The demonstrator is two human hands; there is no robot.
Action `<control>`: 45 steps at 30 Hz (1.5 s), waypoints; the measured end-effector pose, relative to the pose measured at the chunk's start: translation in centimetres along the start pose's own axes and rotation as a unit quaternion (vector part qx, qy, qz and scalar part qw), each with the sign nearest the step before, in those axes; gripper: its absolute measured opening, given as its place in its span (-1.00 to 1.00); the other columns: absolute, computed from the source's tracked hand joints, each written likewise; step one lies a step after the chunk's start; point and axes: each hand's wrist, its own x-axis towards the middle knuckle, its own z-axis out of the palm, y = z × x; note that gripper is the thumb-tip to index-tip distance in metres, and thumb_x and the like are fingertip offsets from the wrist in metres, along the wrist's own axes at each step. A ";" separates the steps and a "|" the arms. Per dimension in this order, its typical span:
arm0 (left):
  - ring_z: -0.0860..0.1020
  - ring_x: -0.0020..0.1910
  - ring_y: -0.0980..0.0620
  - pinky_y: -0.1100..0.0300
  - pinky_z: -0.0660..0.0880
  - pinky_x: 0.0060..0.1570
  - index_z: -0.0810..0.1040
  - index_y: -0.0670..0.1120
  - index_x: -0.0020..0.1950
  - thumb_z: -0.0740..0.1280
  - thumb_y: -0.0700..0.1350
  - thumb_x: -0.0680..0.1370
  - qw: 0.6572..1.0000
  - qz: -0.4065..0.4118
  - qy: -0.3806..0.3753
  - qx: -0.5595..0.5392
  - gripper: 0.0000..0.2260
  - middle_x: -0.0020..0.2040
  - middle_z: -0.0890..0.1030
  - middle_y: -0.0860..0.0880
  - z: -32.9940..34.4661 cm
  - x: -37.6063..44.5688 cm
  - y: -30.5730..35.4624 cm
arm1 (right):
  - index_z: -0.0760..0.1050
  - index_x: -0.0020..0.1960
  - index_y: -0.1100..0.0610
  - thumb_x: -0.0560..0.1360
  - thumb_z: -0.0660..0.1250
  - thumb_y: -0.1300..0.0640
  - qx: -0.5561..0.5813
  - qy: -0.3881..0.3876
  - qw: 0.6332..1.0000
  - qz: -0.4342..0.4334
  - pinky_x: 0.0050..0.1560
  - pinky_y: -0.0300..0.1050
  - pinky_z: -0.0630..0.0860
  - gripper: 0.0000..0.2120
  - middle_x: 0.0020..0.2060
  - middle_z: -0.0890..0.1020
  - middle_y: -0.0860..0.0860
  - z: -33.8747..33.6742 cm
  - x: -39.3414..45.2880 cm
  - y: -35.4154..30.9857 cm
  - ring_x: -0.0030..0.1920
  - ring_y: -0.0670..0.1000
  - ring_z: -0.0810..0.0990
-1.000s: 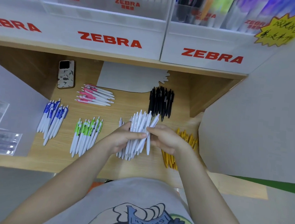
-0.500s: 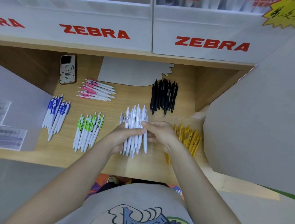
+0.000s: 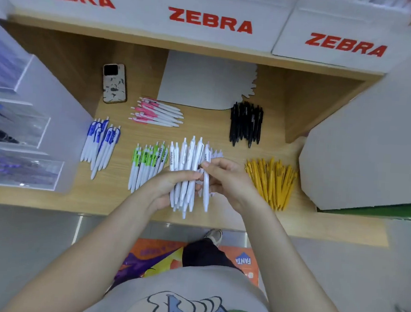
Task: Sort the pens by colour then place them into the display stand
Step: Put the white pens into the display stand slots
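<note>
The left hand grasps a bundle of white pens above the front part of the bench, with the thumb across the barrels and the fingers under them. The right hand pinches one white pen at the right edge of this bundle, between the thumb and the fingertips; this pen touches the bundle. A few more white pens lie on the bench behind the hands. The other pens lie on the bench in groups by colour. The green pens are just left of the left hand, and the blue pens are farther left, near a clear display stand at the left edge. The pink pens lie behind the green ones, beside a phone. The black pens are at the back right, and the yellow pens are just right of the right hand. A grey card lies at the back of the bench. Above, white boxes carry the red word ZEBRA.
</note>
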 end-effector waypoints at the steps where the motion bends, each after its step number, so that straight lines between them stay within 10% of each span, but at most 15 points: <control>1: 0.69 -0.19 -0.09 0.12 0.63 -0.22 0.69 -0.26 -0.05 0.54 -0.26 0.32 1.000 0.007 0.001 -0.003 -0.77 -0.12 0.70 -0.25 -1.4 -1.1 -0.2 | 0.50 -0.09 0.22 0.56 0.38 0.14 -0.006 0.013 1.000 -0.009 -0.24 -0.06 0.58 -0.85 -0.26 0.65 0.19 1.7 -0.7 0.3 -0.29 0.17 0.66; 18: 0.67 -0.33 0.03 0.23 0.57 -0.34 0.64 -0.15 -0.13 0.48 -0.34 0.45 0.967 0.217 0.128 0.037 -0.89 -0.32 0.69 -0.05 -30.3 -30.8 2.4 | 0.53 -0.13 0.29 0.60 0.32 0.11 -0.086 0.019 0.989 -0.118 -0.33 -0.03 0.59 -0.75 -0.42 0.56 0.13 42.9 -6.9 4.0 -0.43 0.08 0.57; 28: 0.65 -0.35 0.01 0.21 0.58 -0.34 0.64 -0.17 -0.08 0.39 -0.34 0.51 0.960 0.253 0.119 -0.012 -0.90 -0.31 0.68 -0.09 -41.7 -36.0 9.0 | 0.60 0.10 0.24 0.63 0.27 0.16 -0.045 -0.091 0.987 -0.125 -0.27 -0.15 0.51 -0.81 -0.38 0.61 0.06 55.3 -2.8 0.5 -0.35 0.00 0.55; 45: 0.62 -0.46 0.04 0.25 0.54 -0.48 0.63 -0.26 -0.06 0.32 -0.22 0.60 0.948 0.194 0.228 -0.106 -0.85 -0.35 0.66 -0.12 -62.5 -36.6 21.4 | 0.51 0.07 0.26 0.61 0.28 0.24 -0.063 0.018 0.968 -0.241 -0.21 -0.04 0.64 -0.91 -0.14 0.65 0.26 73.0 12.2 -5.2 -0.23 0.16 0.68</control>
